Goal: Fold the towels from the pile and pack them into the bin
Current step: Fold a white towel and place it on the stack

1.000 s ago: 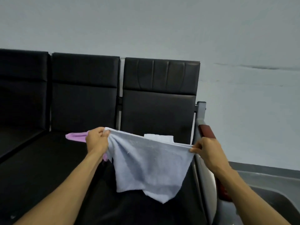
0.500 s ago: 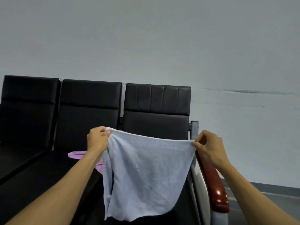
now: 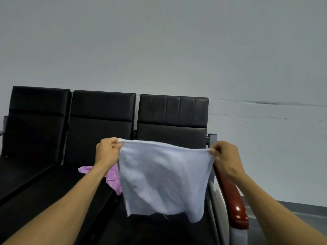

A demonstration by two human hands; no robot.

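Pinching light blue towel (image 3: 164,175) by top corners, left hand (image 3: 107,152) and right hand (image 3: 224,155) level; hanging flat between, long edge horizontal; purple towel (image 3: 113,179) lying behind left forearm.

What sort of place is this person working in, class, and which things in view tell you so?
Probably a waiting area or lobby: a row of joined black padded seats with a shared metal frame, a red armrest at the row's end, and a bare grey wall behind.
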